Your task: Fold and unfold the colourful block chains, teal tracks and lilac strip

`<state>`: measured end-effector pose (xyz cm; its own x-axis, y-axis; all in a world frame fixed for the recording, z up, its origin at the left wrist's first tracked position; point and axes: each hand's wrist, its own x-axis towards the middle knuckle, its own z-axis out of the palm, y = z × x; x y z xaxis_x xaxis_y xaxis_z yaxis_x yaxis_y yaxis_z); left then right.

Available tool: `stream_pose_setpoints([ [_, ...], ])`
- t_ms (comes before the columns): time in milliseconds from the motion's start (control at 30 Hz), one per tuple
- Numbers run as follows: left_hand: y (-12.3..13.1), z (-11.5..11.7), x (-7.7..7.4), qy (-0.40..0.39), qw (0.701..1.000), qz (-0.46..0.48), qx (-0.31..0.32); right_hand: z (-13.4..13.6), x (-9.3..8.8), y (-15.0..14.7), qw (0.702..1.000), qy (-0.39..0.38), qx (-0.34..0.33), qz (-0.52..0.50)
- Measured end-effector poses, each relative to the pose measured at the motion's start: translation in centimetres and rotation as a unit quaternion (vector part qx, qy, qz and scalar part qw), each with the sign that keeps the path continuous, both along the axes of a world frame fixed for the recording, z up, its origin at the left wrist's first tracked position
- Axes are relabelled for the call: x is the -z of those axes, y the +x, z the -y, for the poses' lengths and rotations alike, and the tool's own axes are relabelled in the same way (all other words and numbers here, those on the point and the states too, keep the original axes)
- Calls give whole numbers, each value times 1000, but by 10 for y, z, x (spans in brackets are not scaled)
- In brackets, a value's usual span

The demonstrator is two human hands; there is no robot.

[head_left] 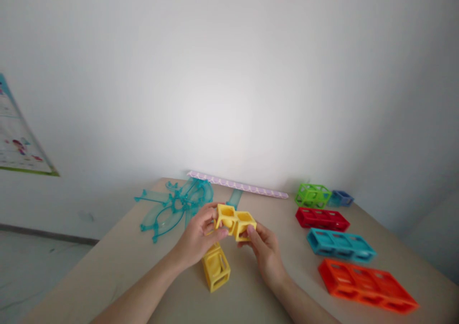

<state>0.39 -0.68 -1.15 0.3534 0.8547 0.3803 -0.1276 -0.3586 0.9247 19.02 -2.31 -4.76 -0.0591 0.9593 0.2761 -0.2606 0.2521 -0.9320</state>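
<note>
Both my hands hold a yellow open-frame block piece (pixel 235 221) of two joined cubes above the table. My left hand (pixel 198 238) grips its left cube with curled fingers. My right hand (pixel 264 247) pinches its right cube from below. Just under them a second yellow cube block (pixel 216 268) rests on the beige table (pixel 118 262), partly hidden behind my left hand.
A pile of clear teal track pieces (pixel 175 207) lies at the back left. A lilac toothed strip (pixel 236 184) runs along the wall. On the right lie green (pixel 312 195), blue (pixel 342 198), red (pixel 322 218), teal (pixel 340 245) and orange (pixel 366 284) frame blocks.
</note>
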Motion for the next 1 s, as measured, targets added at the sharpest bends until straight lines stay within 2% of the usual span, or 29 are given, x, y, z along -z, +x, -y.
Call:
stream_pose_setpoints([
  [100, -1, -1, 0, 8, 1000, 9, 20, 3, -5, 0, 999, 15, 20, 47],
  [167, -2, -1, 0, 22, 1000, 3, 11, 4, -8, -1, 997, 7, 30, 64],
  [400, -3, 0, -3, 13, 1000, 9, 5, 5, -11, -5, 998, -30, 40, 46],
  [600, -4, 0, -3, 9, 1000, -9, -24, 2, -7, -4, 991, -133, 3, 4],
  [667, -4, -1, -3, -8, 1000, 1, -17, 2, -9, -3, 994, -103, 9, 24],
  [833, -4, -2, -6, -52, 998, -1, -26, 6, -18, 1, 996, 54, 29, 63],
  [1000, -4, 0, -10, -91, 995, 14, -22, 7, -16, 4, 973, 176, 44, 142],
])
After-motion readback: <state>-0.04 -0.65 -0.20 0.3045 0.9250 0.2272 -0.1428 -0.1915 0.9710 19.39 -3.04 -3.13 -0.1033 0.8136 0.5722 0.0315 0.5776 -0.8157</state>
